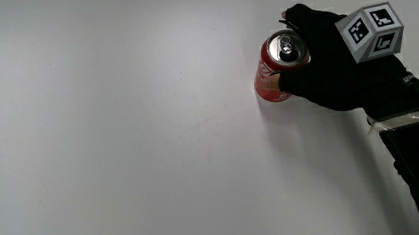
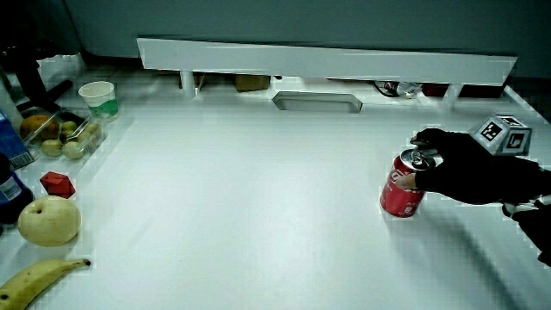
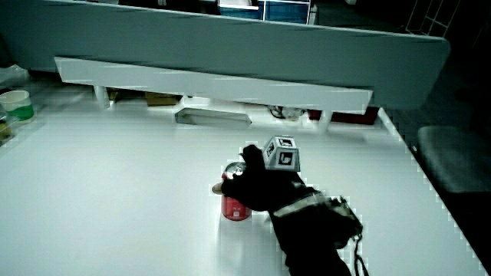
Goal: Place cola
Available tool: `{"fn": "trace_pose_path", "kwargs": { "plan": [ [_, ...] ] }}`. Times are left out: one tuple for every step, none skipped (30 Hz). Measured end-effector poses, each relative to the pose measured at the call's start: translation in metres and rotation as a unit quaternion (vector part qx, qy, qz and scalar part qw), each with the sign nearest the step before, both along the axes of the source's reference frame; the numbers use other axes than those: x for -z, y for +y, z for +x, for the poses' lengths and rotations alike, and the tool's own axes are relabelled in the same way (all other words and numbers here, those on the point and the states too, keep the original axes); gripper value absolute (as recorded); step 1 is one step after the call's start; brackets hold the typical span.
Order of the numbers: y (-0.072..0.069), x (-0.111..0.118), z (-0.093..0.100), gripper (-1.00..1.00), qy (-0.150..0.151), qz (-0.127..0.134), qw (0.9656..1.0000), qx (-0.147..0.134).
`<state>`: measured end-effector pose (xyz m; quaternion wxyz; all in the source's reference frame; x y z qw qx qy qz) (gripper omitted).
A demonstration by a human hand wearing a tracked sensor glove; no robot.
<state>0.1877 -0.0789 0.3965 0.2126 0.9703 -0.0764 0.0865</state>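
Note:
A red cola can (image 1: 277,73) with a silver lid stands upright on the white table (image 1: 113,149). The gloved hand (image 1: 320,62) is beside it, shut on the can, with fingers and thumb wrapped around its upper part. A patterned cube (image 1: 370,31) sits on the back of the hand. Both side views show the same grasp: the can (image 2: 401,193) (image 3: 235,205) has its base at the table surface, and the hand (image 2: 465,168) (image 3: 262,188) holds it near the lid.
At the table's edge in a side view lie a banana (image 2: 39,280), a pear (image 2: 49,220), a small red block (image 2: 58,183), a clear box of fruit (image 2: 67,136) and a paper cup (image 2: 99,97). A low partition (image 2: 327,60) closes off the table.

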Motion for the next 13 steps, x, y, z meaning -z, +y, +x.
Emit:
{"fn": "trace_pose_path", "kwargs": {
  "plan": [
    [0.001,0.000,0.001,-0.71,0.000,0.002,1.0000,-0.001],
    [0.002,0.001,0.002,-0.75,-0.004,0.006,1.0000,-0.006],
    [0.003,0.002,0.003,-0.79,-0.011,0.008,0.9999,-0.007],
    [0.005,0.001,0.005,-0.83,-0.004,0.011,0.9999,-0.008],
    [0.007,0.004,0.005,-0.88,-0.009,0.019,0.9997,-0.009],
    [0.009,0.005,0.007,-0.92,-0.009,0.024,0.9996,-0.013],
    [0.012,0.005,0.009,-0.96,-0.016,0.034,0.9992,-0.013],
    [0.015,0.007,0.010,-1.00,-0.010,0.045,0.9987,-0.023],
    [0.018,0.009,0.011,-1.00,-0.008,0.052,0.9985,-0.017],
    [0.022,0.026,0.003,-1.00,-0.037,0.036,0.9986,-0.009],
    [0.027,0.028,0.003,-1.00,-0.042,0.051,0.9978,-0.010],
    [0.031,0.030,0.003,-1.00,-0.048,0.065,0.9967,-0.011],
    [0.037,0.031,0.003,-1.00,-0.056,0.066,0.9961,-0.018]
  ]
}}
